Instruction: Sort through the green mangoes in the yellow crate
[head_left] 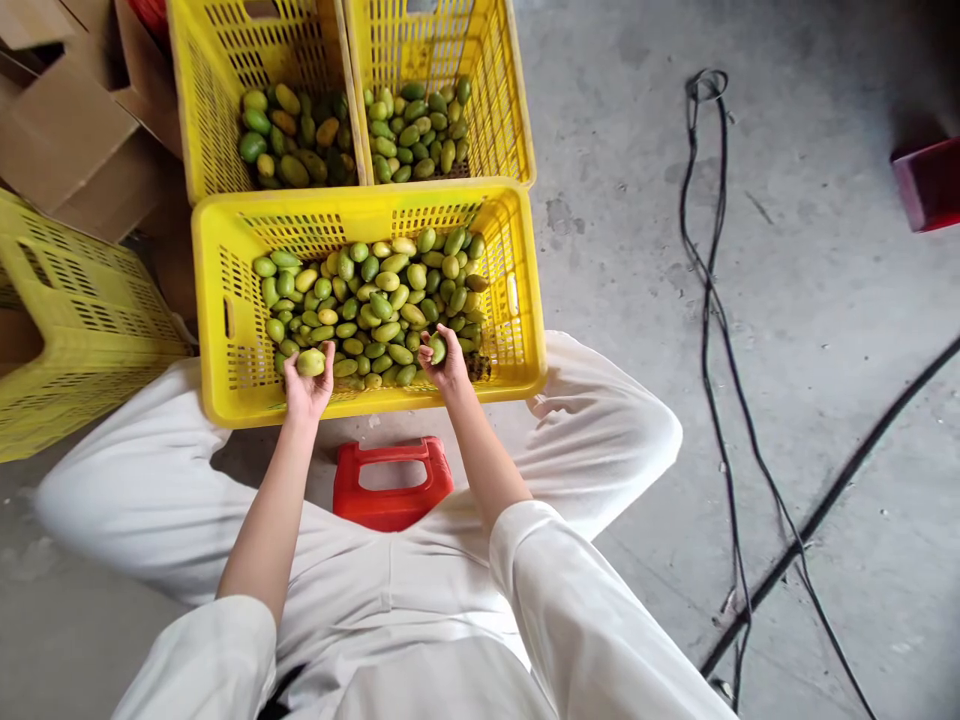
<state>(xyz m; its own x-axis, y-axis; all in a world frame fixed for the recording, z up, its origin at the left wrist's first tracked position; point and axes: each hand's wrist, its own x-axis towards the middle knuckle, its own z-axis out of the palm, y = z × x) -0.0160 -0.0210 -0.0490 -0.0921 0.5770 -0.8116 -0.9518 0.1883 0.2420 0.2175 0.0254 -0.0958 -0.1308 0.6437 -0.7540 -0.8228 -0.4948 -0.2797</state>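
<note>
My left hand is cupped around a yellowish-green oval fruit that looks like a small mango. It is over the near-left rim of the front yellow crate. Toward the crate's near right, my right hand has its fingers curled round a darker green mango. Beneath and beyond both hands, many loose green and yellow mangoes cover the crate's floor. Part of each held fruit is hidden by fingers.
Behind stand a left yellow crate and a right yellow crate, each with mangoes inside. Another yellow crate and cardboard boxes are at the left. A red plastic stool sits between my legs. Black cables cross the concrete floor.
</note>
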